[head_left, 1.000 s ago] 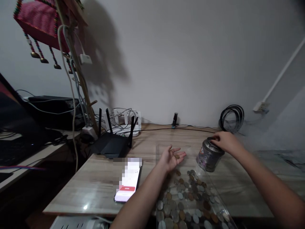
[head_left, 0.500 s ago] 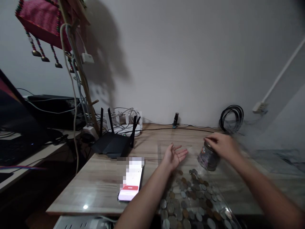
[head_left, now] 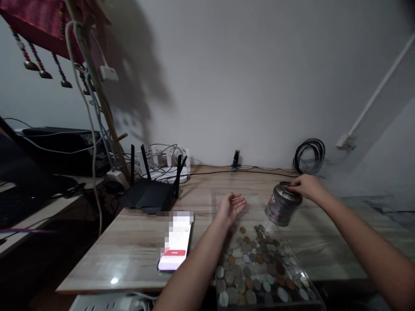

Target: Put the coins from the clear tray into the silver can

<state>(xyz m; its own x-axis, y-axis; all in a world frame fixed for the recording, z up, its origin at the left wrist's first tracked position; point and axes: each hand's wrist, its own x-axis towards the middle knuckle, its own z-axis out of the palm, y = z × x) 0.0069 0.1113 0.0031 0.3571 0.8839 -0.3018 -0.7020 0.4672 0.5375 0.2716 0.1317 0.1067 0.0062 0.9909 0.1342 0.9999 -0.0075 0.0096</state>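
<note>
My left hand (head_left: 231,206) is held palm up with spread fingers and nothing in it, above the far end of a clear tray (head_left: 311,290). Several silver and copper coins (head_left: 256,265) lie in the tray. At the tray's far right corner a grey metal tin (head_left: 282,204) stands tilted. My right hand (head_left: 306,186) has its fingertips pinched on the tin's top rim. Whether a coin sits between those fingers is too small to tell.
A lit phone (head_left: 177,247) lies on the wooden table (head_left: 136,250) left of the tray. Behind it sit a black router (head_left: 151,195) and a white box with tangled cables (head_left: 167,166). A black cable coil (head_left: 309,155) hangs on the wall at right.
The coin that lay on my left palm is gone from it. My right hand swung over the tin and back to its top rim. The view shifted slightly upward.
</note>
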